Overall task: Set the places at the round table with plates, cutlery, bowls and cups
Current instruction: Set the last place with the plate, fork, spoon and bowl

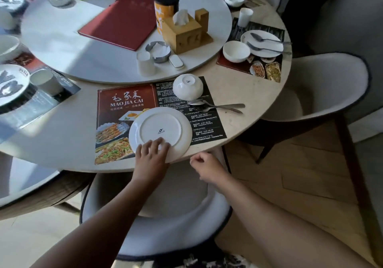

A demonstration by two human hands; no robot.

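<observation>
A white plate (160, 129) lies upside down on the paper placemat (124, 110) at the near edge of the round table (248, 93). My left hand (152, 155) rests on the plate's near rim, fingers spread flat over it. My right hand (207, 167) hangs just off the table edge to the right of the plate, fingers loosely curled, holding nothing. Behind the plate a white bowl (188, 87) sits upside down, with a spoon and fork (215, 106) lying beside it. An upside-down white cup (145, 63) stands on the turntable's edge.
The white turntable (72, 39) carries a red menu (122, 20), a wooden tissue box (185, 32), an orange canister (164, 8) and an ashtray (158, 51). Set places lie at right (262, 43) and left (12, 83). A padded chair (157, 216) stands below me, another (323, 89) to the right.
</observation>
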